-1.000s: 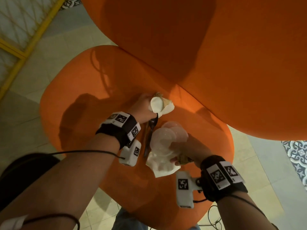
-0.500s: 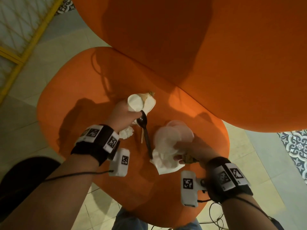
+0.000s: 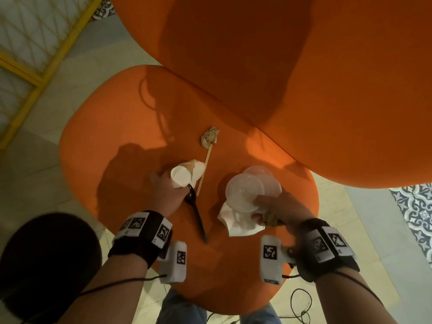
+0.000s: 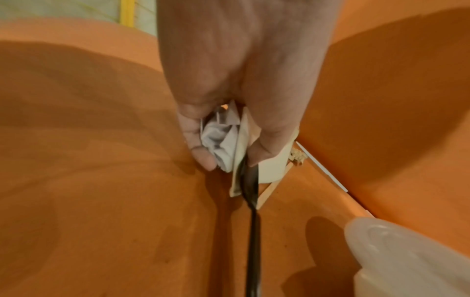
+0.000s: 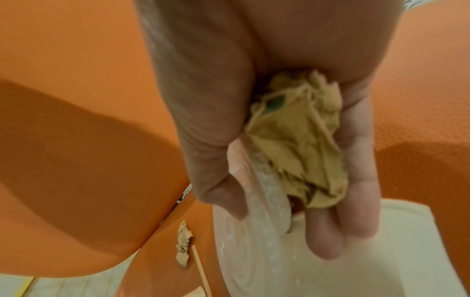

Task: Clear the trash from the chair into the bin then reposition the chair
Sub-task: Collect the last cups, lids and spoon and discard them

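The orange chair seat [image 3: 121, 141] carries a crumpled brown paper ball [image 3: 210, 137] and a wooden stir stick [image 3: 204, 170], both lying loose. My left hand [image 3: 173, 185] grips a white paper cup [image 3: 181, 175], a crumpled white tissue [image 4: 221, 140] and the bowl of a black plastic spoon [image 3: 197, 213], whose handle points back toward me. My right hand [image 3: 259, 206] pinches clear plastic lids [image 3: 244, 191] and a white napkin [image 3: 238, 224], with a wad of brown paper [image 5: 297, 140] tucked in the palm.
The chair's orange backrest [image 3: 304, 90] rises close behind the seat. A dark round object [image 3: 46, 265] sits on the floor at my lower left. A yellow-framed mesh panel [image 3: 35, 54] stands at the far left. Black cables [image 3: 301, 307] trail on the tiles.
My left hand has drawn back toward me with the cup and spoon, uncovering the brown paper ball and the wooden stick. The right hand has barely moved.
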Demonstrator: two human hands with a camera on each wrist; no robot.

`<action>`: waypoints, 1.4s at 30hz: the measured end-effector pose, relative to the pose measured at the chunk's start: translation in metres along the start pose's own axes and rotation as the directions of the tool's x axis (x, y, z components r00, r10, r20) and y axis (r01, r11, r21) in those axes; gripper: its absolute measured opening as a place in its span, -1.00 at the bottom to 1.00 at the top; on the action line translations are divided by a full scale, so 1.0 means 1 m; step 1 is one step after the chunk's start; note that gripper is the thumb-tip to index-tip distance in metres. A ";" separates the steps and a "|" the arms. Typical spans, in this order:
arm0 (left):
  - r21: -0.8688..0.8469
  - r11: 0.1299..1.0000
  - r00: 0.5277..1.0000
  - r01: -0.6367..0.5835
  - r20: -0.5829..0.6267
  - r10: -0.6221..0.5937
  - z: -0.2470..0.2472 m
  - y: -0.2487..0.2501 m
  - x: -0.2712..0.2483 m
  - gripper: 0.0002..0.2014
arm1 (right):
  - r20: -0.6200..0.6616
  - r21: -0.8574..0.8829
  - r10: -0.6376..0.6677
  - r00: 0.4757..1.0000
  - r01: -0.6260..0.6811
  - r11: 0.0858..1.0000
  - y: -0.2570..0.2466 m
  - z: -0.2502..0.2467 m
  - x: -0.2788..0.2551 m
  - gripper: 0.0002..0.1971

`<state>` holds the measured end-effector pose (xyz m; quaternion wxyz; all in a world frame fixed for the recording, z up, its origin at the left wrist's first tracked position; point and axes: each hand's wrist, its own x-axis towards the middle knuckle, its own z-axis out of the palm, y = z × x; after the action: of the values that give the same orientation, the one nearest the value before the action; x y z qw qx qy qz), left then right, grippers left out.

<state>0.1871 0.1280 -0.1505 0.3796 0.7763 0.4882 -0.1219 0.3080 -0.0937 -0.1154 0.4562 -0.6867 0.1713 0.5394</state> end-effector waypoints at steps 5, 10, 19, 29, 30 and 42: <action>0.049 0.999 1.000 -0.003 -0.025 0.004 0.001 -0.007 0.002 -0.43 | 0.015 -0.021 -0.001 1.000 0.002 1.000 0.002 -0.004 -0.002 -0.44; 0.107 0.988 0.992 -0.109 -0.046 0.115 0.004 -0.013 -0.003 -0.50 | 0.029 -0.057 -0.013 0.999 0.015 0.998 0.003 -0.009 -0.002 -0.45; -0.232 0.962 0.988 -0.145 -0.094 0.126 0.010 -0.015 -0.014 -0.56 | 0.023 -0.026 -0.022 0.999 0.023 0.999 0.006 -0.014 -0.002 -0.59; -0.126 0.964 0.957 -0.235 0.146 0.252 0.039 0.027 -0.009 -0.41 | -0.173 -0.057 -0.118 0.978 0.109 0.992 0.005 -0.046 -0.004 -0.45; -0.149 0.967 0.965 -0.206 0.133 0.226 0.038 0.030 -0.007 -0.39 | -0.176 -0.058 -0.115 0.978 0.107 0.993 0.005 -0.049 -0.004 -0.46; 0.290 0.908 0.949 -0.302 0.178 0.259 0.047 0.032 -0.008 -0.65 | -0.085 -0.012 -0.138 0.987 0.138 0.990 0.003 -0.040 -0.006 -0.52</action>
<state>0.2189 0.0821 -0.1633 0.2974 0.8788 0.3187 -0.1941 0.3272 -0.1293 -0.1114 0.4824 -0.7210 0.1411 0.4770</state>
